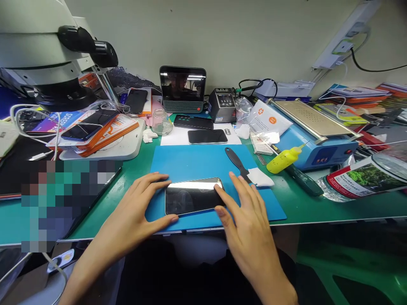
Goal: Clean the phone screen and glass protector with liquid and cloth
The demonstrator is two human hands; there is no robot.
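A smartphone [194,199] lies screen up on the blue mat [187,163], bright light reflected along its far edge. My left hand [143,205] spans the phone's left end, fingertips at the far corner and thumb by the near corner, gripping it lightly. Over the right end is my right hand [249,220], its fingers spread. The index fingertip rests on the screen near the far right corner, and the thumb is beside the near right corner. Just beyond this hand lie a black-handled scraper [235,160] and a folded white wipe [261,177].
A second phone [207,136] lies on white paper behind the mat. To the right are a yellow squeeze bottle [282,160], a blue heating plate machine [321,148] and a labelled plastic bottle [365,176]. A microscope [47,55] overhangs stacked boxes at left. A glass jar [162,123] stands behind.
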